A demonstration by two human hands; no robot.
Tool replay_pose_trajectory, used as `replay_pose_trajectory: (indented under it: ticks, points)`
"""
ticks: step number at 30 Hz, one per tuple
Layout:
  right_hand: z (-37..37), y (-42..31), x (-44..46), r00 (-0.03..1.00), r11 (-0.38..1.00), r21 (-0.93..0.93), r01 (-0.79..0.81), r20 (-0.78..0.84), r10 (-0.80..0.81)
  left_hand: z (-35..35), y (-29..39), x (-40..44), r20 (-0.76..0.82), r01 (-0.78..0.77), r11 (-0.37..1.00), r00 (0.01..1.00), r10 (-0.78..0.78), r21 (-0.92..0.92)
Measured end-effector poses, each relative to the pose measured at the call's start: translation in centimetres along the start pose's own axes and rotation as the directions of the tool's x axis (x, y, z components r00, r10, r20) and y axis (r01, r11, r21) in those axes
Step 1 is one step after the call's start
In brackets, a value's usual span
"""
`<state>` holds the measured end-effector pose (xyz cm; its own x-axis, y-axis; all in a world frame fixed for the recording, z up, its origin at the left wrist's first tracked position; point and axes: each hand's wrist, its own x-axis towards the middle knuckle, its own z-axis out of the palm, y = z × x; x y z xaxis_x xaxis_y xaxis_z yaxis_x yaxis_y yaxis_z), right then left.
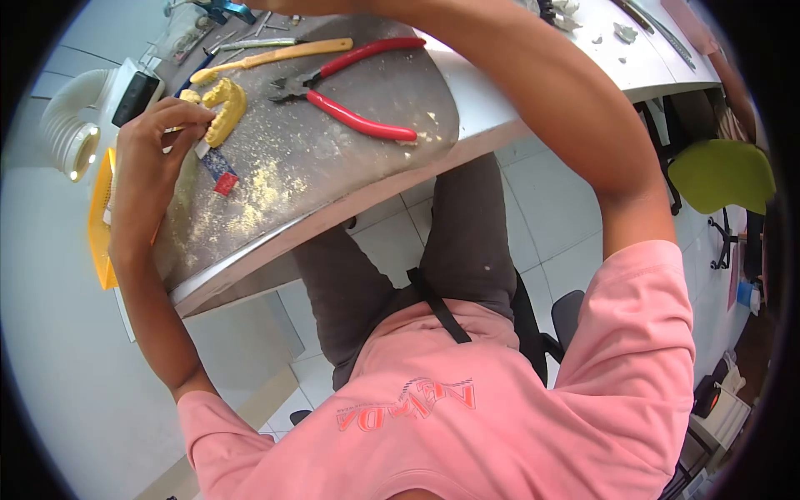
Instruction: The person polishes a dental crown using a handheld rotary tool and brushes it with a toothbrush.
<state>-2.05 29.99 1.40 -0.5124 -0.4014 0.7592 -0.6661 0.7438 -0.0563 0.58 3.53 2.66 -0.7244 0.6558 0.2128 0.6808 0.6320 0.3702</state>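
Your left hand [154, 142] has its thumb and fingertips pinched on the yellow tooth mould [229, 112], which sits at the left of the grey mat [333, 167]. A small red piece [225, 184] lies just below your fingertips, near scattered yellow crumbs [254, 196]. To the right rest the red-handled pliers [312, 80], their handles spread, with a yellow brush [275, 56] above them. Your right hand [304, 6] is cut off by the top edge, so I cannot tell what its fingers are doing.
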Motion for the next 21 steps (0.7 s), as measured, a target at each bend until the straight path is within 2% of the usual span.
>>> replay_pose_trajectory:
  ticks: [1,2,4,6,8,9,11,12,14,15,17,18,19,21]
  points:
    - [-0.5,-0.4,-0.1,0.994,0.998,0.013,-0.065,0.092,0.064,-0.1,0.0,0.1,-0.004,-0.001,1.0,1.0,0.001,-0.017]
    - [-1.0,-0.7,-0.3,0.995,0.999,0.008,-0.046,0.086,0.045,-0.1,0.1,0.1,-0.024,-0.002,1.0,1.0,0.002,-0.011]
    - [-1.7,-1.3,-0.3,0.97,0.989,-0.051,-0.139,0.192,0.147,-0.2,0.0,0.0,-0.041,-0.06,0.996,0.997,0.062,0.065]
    - [-1.8,-1.1,-0.2,0.939,0.98,-0.047,-0.192,0.28,0.198,-0.1,-0.4,0.0,-0.052,-0.076,0.996,0.996,0.079,0.054]
    - [-1.4,-1.1,-0.5,0.972,0.987,-0.119,-0.105,0.197,0.127,0.3,-0.6,0.0,-0.153,-0.08,0.989,0.983,0.099,0.125]
    - [-0.6,-0.8,-0.2,0.978,0.993,-0.105,-0.061,0.192,0.081,0.4,-0.5,0.1,-0.201,-0.041,0.998,0.978,0.049,0.041]
    - [0.8,-0.1,0.7,0.999,0.992,-0.123,0.007,0.037,-0.002,0.8,-1.1,0.3,-0.239,0.039,0.984,0.968,-0.081,-0.174]
    - [0.8,-0.1,0.9,0.999,0.992,-0.119,0.039,0.032,-0.036,1.3,-1.7,0.4,-0.206,0.072,0.915,0.964,-0.165,-0.397]
    - [0.4,-0.8,0.9,0.997,0.994,-0.108,-0.012,0.07,0.02,0.7,-1.9,0.5,-0.074,0.113,0.774,0.977,-0.202,-0.623]
    - [0.1,-1.2,1.0,0.998,0.997,-0.063,0.033,0.052,-0.03,0.5,-2.0,0.5,-0.094,0.107,0.774,0.973,-0.21,-0.624]
    - [0.1,-1.6,1.2,0.997,0.997,-0.048,0.067,0.035,-0.065,0.4,-1.9,0.5,-0.034,0.115,0.651,0.977,-0.212,-0.751]
    - [0.1,-1.8,1.2,0.997,0.996,-0.035,0.08,0.018,-0.079,0.4,-1.9,0.5,-0.05,0.107,0.649,0.975,-0.218,-0.753]
    - [-0.2,-2.2,1.3,0.994,0.991,-0.076,0.107,0.041,-0.104,0.6,-1.9,0.4,-0.033,0.107,0.547,0.97,-0.239,-0.83]
    - [-0.2,-3.0,1.4,0.993,0.992,-0.045,0.118,0.035,-0.117,0.5,-2.2,0.4,0.015,0.094,0.318,0.971,-0.241,-0.943]
